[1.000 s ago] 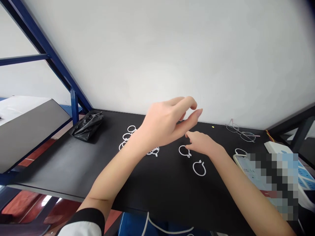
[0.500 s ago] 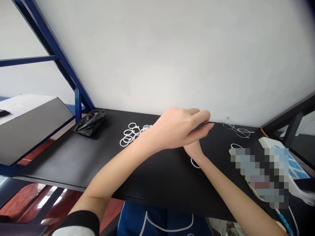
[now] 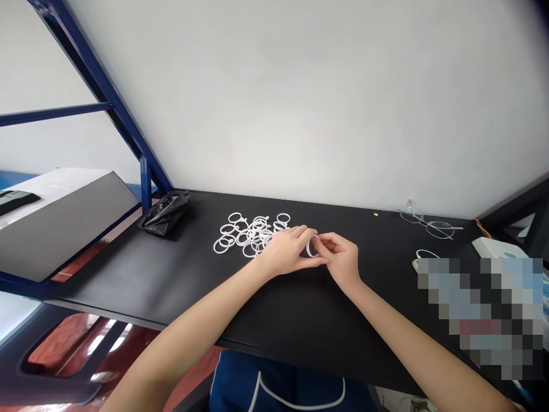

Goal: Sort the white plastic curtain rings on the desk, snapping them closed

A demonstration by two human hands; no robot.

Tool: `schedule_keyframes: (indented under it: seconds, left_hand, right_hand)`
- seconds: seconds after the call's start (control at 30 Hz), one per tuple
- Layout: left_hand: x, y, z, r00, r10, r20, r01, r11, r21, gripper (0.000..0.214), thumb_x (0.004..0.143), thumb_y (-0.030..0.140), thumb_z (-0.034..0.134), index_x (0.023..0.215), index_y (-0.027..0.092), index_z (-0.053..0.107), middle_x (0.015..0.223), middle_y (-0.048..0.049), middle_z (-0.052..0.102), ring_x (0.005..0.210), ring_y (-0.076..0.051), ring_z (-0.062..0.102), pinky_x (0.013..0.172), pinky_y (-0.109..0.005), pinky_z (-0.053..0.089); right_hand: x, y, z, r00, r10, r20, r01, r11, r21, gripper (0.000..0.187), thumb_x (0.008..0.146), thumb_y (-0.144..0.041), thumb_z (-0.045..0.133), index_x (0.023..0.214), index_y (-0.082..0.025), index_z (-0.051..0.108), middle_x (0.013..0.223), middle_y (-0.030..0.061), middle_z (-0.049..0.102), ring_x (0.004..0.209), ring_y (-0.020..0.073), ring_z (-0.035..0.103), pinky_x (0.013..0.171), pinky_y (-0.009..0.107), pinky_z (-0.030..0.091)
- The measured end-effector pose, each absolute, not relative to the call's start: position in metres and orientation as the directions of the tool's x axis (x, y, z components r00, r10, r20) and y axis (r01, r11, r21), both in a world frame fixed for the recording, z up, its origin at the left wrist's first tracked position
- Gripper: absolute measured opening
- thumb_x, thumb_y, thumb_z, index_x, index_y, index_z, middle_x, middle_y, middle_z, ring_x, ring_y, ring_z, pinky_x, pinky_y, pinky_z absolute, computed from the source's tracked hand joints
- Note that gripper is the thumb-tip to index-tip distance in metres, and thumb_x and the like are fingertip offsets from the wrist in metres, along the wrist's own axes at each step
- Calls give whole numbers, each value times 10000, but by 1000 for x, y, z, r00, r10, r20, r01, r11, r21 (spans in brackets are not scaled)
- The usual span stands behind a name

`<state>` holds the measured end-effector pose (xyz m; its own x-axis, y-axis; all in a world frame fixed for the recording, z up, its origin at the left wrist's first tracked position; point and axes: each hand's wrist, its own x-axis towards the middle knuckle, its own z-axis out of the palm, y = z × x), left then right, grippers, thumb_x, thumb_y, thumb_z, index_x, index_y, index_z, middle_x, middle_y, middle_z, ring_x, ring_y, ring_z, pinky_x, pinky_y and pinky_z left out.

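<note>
Over the middle of the black tabletop (image 3: 274, 309), both hands meet at one white plastic ring (image 3: 307, 249). My right hand (image 3: 343, 260) pinches its right side between thumb and fingers. From the left, my left hand (image 3: 289, 250) closes on the same ring, its fingertips along the top and its thumb below. Part of the ring is hidden by the fingers. Just left of my left hand lies a loose pile of white rings (image 3: 244, 236) with small knobs, several overlapping; the hand covers some of the pile's right side.
A crumpled black plastic bag (image 3: 166, 214) lies at the back left by the blue metal frame (image 3: 146, 177). Eyeglasses (image 3: 440, 229) rest at the back right. A white power strip (image 3: 493, 249) and a blurred-out object (image 3: 480, 326) are at the right. A small yellow bit (image 3: 376, 214) sits near the wall.
My left hand has come down from above my right hand to the ring. My right hand has turned into view with the ring between its fingers. The view has shifted slightly left.
</note>
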<state>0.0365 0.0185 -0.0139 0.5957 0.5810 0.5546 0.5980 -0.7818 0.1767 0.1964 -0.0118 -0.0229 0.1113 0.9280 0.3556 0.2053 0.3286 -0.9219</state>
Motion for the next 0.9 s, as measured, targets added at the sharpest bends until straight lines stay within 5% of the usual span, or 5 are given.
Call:
schedule_keyframes:
  seconds: [0.2, 0.3, 0.6, 0.9]
  left_hand:
    - [40, 21, -24, 521, 463, 717, 580, -809, 102, 591, 833, 726, 450, 916, 152, 566, 693, -27, 641, 581, -158, 608, 535, -269, 431]
    - [38, 18, -23, 485, 485, 728, 530, -825, 196, 490, 873, 643, 473, 879, 159, 548, 689, -16, 643, 556, -135, 589, 521, -250, 414]
    - [30, 20, -19, 325, 821, 470, 355, -566, 744, 304, 886, 495, 554, 897, 191, 536, 711, 15, 638, 573, -107, 577, 560, -216, 430]
    - [32, 13, -11, 326, 809, 489, 297, -579, 759, 281, 960, 436, 434, 976, 182, 552, 657, 23, 596, 536, -102, 530, 542, -218, 418]
  right_hand:
    - [191, -19, -19, 56, 946, 318, 190, 303, -934, 250, 804, -414, 710, 720, -179, 698, 547, -9, 625, 403, 113, 548, 383, 233, 455]
    - [190, -21, -18, 41, 930, 365, 211, 349, -913, 240, 831, -398, 685, 733, -181, 709, 620, 5, 654, 413, 104, 555, 389, 233, 459]
    - [188, -24, -23, -75, 910, 408, 239, 414, -879, 226, 863, -385, 645, 858, -166, 698, 673, 33, 686, 544, 166, 685, 468, 255, 576]
    - [186, -23, -27, -89, 916, 391, 225, 401, -888, 251, 887, -409, 616, 920, -171, 689, 776, 58, 714, 612, 179, 703, 512, 285, 605]
